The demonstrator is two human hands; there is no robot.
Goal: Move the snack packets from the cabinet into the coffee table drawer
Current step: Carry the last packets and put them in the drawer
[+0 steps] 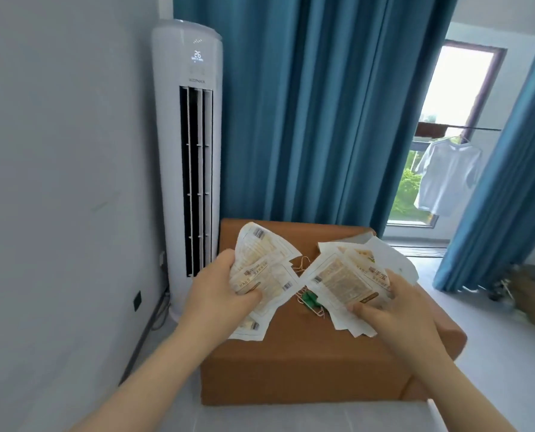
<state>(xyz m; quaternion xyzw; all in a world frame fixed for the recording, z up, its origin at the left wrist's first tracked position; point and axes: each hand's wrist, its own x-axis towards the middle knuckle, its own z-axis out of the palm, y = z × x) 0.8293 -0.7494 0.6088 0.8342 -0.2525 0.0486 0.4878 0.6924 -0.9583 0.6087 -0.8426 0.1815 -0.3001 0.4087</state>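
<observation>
A fanned bundle of pale snack packets (260,263) is gripped in the left hand (219,288), with the thumb pressed across the front and the fingers curled behind. A second bundle (347,275) of the same packets is pinched likewise in the right hand (397,310). Both bundles are held over a brown block (306,369), their inner corners nearly meeting. Between them, on the block's top, a small green clip (311,299) with pale string is seen. A white tower air conditioner (188,120) is set against the wall at left, blue curtains (322,104) are drawn behind, and a white shirt (447,176) is hung outside.
</observation>
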